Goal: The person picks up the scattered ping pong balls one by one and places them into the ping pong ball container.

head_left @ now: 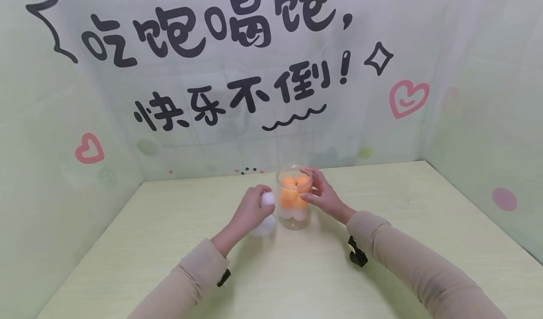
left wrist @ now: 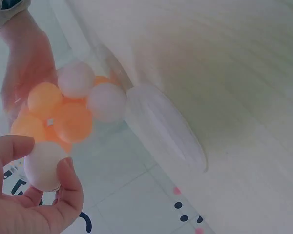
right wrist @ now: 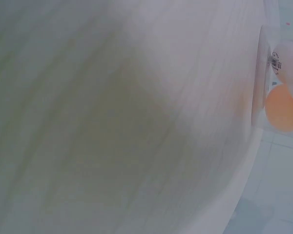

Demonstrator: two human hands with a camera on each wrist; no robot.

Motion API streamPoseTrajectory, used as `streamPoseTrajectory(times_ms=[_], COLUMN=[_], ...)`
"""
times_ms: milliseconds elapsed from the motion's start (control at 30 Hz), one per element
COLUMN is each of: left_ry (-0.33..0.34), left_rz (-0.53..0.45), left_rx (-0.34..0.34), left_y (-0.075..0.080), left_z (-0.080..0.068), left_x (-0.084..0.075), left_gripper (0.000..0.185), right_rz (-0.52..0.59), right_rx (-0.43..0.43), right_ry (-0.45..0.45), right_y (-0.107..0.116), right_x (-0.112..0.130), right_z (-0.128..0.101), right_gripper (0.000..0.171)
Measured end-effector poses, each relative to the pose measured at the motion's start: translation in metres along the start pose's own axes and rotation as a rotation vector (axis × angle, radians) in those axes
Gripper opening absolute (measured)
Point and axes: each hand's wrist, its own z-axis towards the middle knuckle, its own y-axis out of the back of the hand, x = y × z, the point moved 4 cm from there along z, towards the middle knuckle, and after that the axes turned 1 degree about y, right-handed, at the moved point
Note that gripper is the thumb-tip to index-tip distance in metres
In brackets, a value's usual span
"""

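A clear plastic jar (head_left: 294, 201) stands upright on the pale table (head_left: 297, 272), open at the top, with orange and white balls inside (left wrist: 71, 105). My left hand (head_left: 257, 201) hovers just left of the jar and pinches a white ball (left wrist: 43, 166) between thumb and fingers. Under that hand the jar's whitish lid (head_left: 263, 227) lies flat on the table (left wrist: 166, 129). My right hand (head_left: 316, 187) curls round the jar's right side, fingers at the rim and thumb on the wall. In the right wrist view only the jar's base (right wrist: 278, 87) shows at the right edge.
The table sits in a corner booth lined with a pale printed sheet (head_left: 237, 74) at the back and on both sides. Bare tabletop spreads to the left, right and front of the jar.
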Motion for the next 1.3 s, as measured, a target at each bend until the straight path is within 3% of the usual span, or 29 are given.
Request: streamPoseTrajectory(times_ms=[167, 533, 1100, 1300], left_ry=[-0.047, -0.104, -0.158, -0.194], left_rz=[-0.081, -0.119, -0.081, -0.004], left_rx=[-0.084, -0.191, -0.116, -0.076], left_y=[0.011, 0.027, 0.019, 0.017], left_z=[0.002, 0.01, 0.023, 0.027], left_x=[-0.01, -0.032, -0.058, -0.065], left_gripper=[0.037, 0.041, 0.043, 0.042], right_rz=[-0.017, -0.026, -0.009, -0.033], right_rx=[-0.001, 0.003, 0.001, 0.006], right_ry=[0.019, 0.034, -0.005, -0.002], right_y=[0.0, -0.001, -0.002, -0.005], right_x=[-0.001, 0.002, 0.003, 0.025], right_z=[0.0, 0.0, -0.001, -0.006], right_gripper=[0.065, 0.064, 0.065, 0.063])
